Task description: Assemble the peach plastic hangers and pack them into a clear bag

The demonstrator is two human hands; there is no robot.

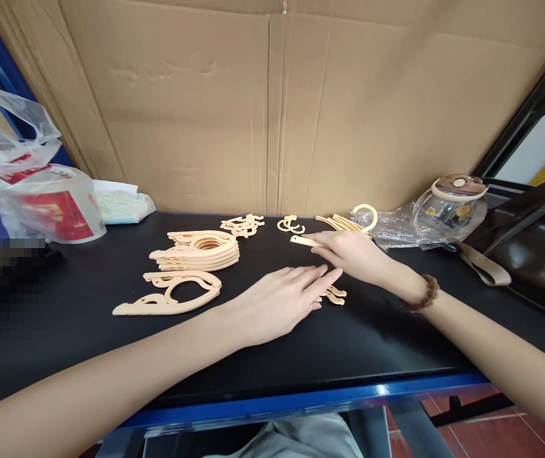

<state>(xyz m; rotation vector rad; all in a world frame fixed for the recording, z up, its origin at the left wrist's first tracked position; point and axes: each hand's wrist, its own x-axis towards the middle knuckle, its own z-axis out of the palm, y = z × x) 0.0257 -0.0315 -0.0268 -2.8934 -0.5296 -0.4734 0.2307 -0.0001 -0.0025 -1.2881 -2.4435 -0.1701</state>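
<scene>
My right hand (355, 251) is closed around a cream plastic hanger arm (301, 241), its end sticking out to the left past the fingers. My left hand (284, 302) reaches in low over the table with fingers stretched out. By its fingertips lie small cream plastic pieces (335, 295), partly covered by the hand. Behind the right hand are folded hangers (339, 222) with an upright hook (372, 216). To the left sit a stack of cream hanger body parts (196, 261) and one separate hanger body part (172, 299) in front of it.
Small cream pieces (242, 224) and loose hooks (291, 224) lie near the cardboard wall (181, 114). A bagged white-and-red container (57, 203) and a tissue pack (124, 202) stand left. Right are clear plastic wrap (389, 229), a transparent bottle (448, 207) and a dark bag (534, 248).
</scene>
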